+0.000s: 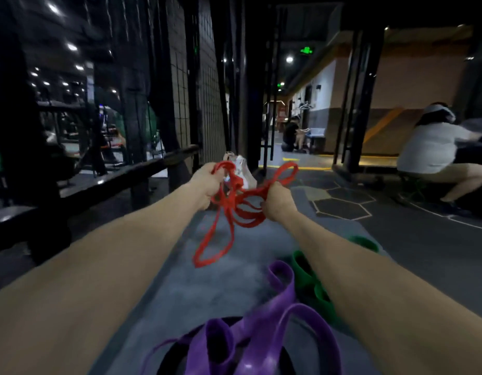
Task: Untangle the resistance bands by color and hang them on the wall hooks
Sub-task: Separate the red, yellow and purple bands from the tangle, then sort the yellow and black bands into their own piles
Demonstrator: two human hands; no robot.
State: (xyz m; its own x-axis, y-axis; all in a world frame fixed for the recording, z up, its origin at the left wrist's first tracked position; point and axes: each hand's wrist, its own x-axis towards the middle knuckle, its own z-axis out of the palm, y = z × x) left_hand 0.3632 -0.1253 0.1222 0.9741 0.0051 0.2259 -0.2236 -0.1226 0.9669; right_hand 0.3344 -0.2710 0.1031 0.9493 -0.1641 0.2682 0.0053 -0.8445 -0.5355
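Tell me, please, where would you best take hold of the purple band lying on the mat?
Probably at the upright loop of the purple band, which stands clear of the mat. Come from the left with the left hand, since the green band lies against its right side.

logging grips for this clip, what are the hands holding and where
Both hands hold the tangled red resistance bands: the left hand grips loops at the tangle's left side, the right hand its right side.
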